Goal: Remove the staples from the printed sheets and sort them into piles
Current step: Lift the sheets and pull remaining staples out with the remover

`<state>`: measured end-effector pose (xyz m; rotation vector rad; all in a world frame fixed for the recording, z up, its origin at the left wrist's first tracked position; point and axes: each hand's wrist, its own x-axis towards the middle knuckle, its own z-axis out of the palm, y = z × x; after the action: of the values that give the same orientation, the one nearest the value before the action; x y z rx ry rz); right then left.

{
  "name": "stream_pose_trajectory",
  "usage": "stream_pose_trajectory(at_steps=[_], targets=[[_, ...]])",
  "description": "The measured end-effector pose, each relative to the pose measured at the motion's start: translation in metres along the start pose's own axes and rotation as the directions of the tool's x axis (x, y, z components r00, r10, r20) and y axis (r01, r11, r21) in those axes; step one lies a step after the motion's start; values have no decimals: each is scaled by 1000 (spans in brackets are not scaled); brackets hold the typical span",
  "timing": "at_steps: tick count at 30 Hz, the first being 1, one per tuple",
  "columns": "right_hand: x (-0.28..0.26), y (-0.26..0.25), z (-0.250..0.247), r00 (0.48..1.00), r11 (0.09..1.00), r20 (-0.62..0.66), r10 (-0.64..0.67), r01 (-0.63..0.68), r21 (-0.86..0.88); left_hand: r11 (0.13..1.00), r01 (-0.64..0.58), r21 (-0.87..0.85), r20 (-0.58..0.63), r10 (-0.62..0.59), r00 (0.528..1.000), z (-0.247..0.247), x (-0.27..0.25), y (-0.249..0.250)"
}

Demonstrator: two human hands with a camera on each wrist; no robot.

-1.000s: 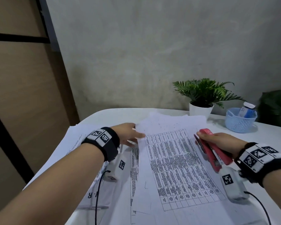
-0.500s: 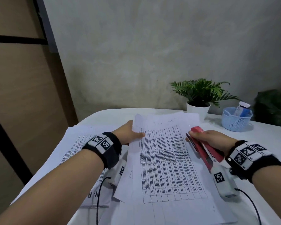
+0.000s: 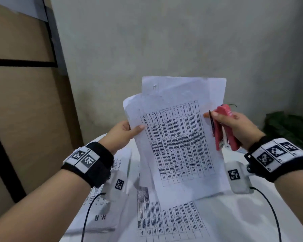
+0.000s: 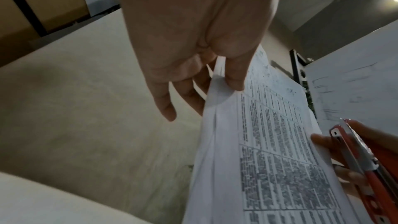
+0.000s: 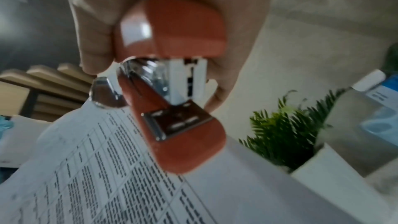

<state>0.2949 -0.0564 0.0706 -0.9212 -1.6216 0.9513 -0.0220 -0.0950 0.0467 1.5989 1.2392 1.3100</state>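
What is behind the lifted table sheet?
Behind the table sheet stands another white sheet, its top edge showing above. The potted plant shows only from the right wrist; the rest is covered.

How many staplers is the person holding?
1. A red stapler sits in the right hand, beside the right edge of the printed sheets that the left hand pinches up. No other stapler shows, though the paper could hide one.

- Hands: two, left hand (image 3: 123, 135) and right hand (image 3: 234, 124).
- Stapler (image 3: 224, 128): one, red.
- Held sheets (image 3: 178, 137): at least two.
- Potted plant (image 5: 284, 135): one.
- Wrist bands: two.
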Motion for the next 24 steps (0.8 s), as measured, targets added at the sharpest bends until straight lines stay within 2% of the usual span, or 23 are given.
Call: stream_pose_trajectory(at_steps=[2, 5, 8, 11, 14, 17, 20, 21, 24], targets=[[-4, -11, -1, 998, 998, 1, -62, 62, -2, 998, -68, 8, -61, 69, 996, -1, -4, 11], [-11, -21, 1, 993, 993, 37, -112, 111, 40, 978, -161, -133, -157, 140, 978, 4, -6, 20], [-21, -25, 9, 985, 993, 125, -115, 111, 36, 944, -245, -221, -265, 184, 947, 14, -10, 28], [-28, -24, 19, 980, 995, 180, -89, 79, 62, 927, -294, -234, -269, 229, 936, 22, -13, 32], [-31, -23, 24, 990, 991, 104, -99, 89, 95, 930, -339, -140, -314, 283, 906, 25, -12, 34], [-30, -16, 23, 991, 982, 29, -129, 124, 141, 905, -424, -32, -416, 374, 829, 22, -12, 33], [-33, -9, 22, 989, 978, 11, -144, 141, 157, 878, -467, 103, -446, 460, 768, 23, -14, 27], [-34, -7, 21, 988, 976, 13, -151, 147, 160, 883, -453, 122, -457, 455, 764, 23, -15, 25], [-36, -4, 20, 989, 977, 21, -149, 144, 156, 914, -380, 142, -458, 401, 794, 21, -12, 17]])
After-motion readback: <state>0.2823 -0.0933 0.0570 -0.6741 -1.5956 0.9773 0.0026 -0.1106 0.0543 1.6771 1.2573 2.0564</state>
